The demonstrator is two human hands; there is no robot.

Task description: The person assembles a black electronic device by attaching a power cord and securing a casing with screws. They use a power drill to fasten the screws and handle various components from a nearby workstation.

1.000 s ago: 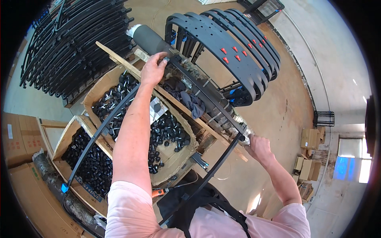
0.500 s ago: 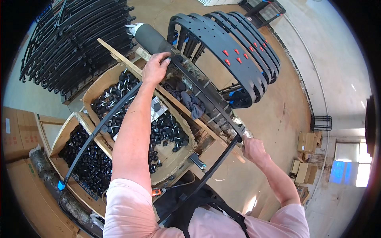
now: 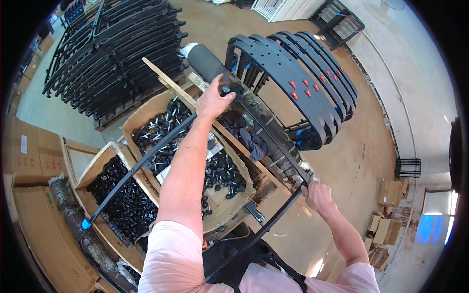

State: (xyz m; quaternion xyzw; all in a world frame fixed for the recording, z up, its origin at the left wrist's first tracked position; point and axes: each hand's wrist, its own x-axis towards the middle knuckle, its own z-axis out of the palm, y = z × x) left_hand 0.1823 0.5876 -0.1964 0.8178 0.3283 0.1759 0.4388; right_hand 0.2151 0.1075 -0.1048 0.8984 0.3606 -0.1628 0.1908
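hands apart at black frame, left arm outstretched

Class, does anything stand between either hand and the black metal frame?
Nothing visible does: the right hand is at one corner of the black metal frame, the left hand at the far one, a small round black piece beside its thumb.

- Floor is a scuffed tan thing, with a row of curved black racks standing on it and some cardboard boxes over by the wall.
- Padded bar is dark grey; one side of the black frame runs along it, looks like it's resting there.
- Open carton has loose black feet with screws.
- Second carton right beside it is heaped with little black caps.
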